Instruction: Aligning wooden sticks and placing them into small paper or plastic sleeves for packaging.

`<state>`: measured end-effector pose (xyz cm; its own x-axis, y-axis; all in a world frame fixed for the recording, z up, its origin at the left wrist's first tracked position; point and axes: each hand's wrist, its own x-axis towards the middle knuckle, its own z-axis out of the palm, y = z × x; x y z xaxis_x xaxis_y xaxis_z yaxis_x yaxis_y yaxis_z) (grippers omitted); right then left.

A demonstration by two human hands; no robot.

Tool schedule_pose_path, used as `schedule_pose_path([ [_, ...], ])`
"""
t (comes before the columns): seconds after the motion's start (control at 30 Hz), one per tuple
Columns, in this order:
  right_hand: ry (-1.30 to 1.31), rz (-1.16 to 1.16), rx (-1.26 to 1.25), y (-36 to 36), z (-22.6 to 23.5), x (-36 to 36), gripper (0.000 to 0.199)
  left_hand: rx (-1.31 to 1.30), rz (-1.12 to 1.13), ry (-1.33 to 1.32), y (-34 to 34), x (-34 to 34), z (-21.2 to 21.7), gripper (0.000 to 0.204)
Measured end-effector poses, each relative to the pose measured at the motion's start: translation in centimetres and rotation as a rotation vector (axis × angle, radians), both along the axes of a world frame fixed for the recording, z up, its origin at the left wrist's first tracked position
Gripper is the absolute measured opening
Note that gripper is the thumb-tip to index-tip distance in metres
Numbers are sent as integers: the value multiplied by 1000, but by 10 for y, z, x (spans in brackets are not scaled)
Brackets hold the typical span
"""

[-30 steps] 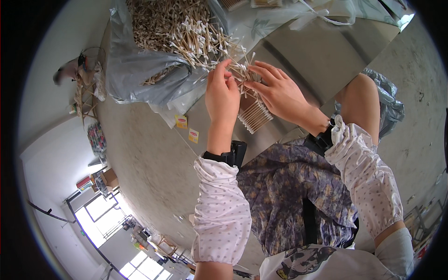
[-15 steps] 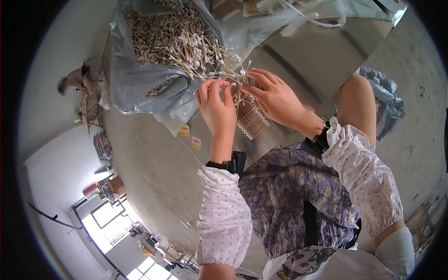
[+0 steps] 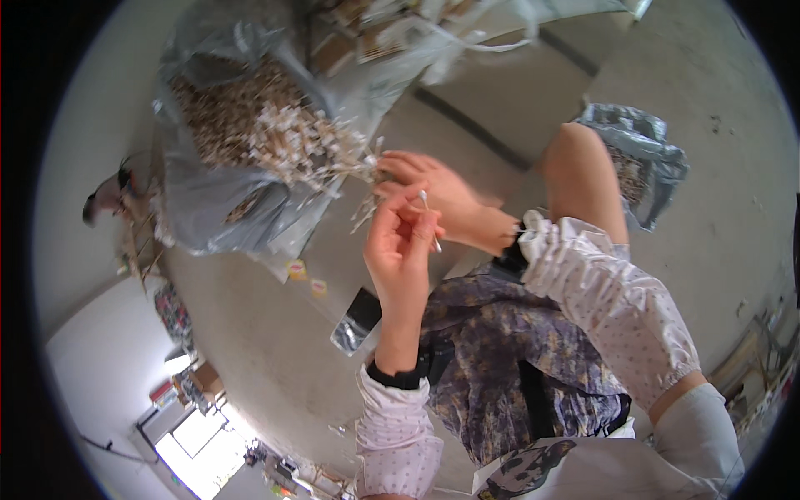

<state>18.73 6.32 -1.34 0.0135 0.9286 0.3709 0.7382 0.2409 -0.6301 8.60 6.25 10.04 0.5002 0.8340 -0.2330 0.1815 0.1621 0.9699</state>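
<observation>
A single double-ended cotton swab (image 3: 430, 223) is pinched between the thumb and fingers of my left hand (image 3: 398, 242). Just beyond it, my right hand (image 3: 442, 196) crosses behind, blurred by motion. Its fingers stretch left toward the near edge of a loose heap of cotton swabs (image 3: 287, 137), and they look apart. The heap spills from a large grey plastic bag (image 3: 208, 208) lying open at the upper left. A few stray swabs (image 3: 364, 212) lie beside my right fingertips. My left hand partly hides the right palm.
Bundles of swabs (image 3: 333, 52) lie at the top under clear plastic. Another grey bag with swabs (image 3: 646, 150) stands right of my bare knee (image 3: 583, 167). Small yellow cards (image 3: 297, 269) and a flat black object (image 3: 358, 319) are left of my forearm.
The view has shifted, so the scene sits further left and lower. My left hand has drawn back from the swabs with one pinched. The row of swabs beneath my hands no longer shows.
</observation>
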Motion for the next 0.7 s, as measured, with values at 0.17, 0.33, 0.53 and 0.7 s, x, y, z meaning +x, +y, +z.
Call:
schedule_pose_path([
  [0.17, 55, -51, 9, 11, 9, -19, 38, -198, -358, -55, -60, 69, 24, 35],
  [0.33, 42, -54, 16, 7, 18, -8, 37, 93, -438, -71, -116, 133, 29, 51],
  [0.53, 42, -68, 17, 5, 5, -1, 42, 404, -102, 11, -57, 52, 16, 31],
  [0.7, 133, -53, -17, 3, 16, -10, 45, 615, 135, 468, 3, -62, -27, 31],
])
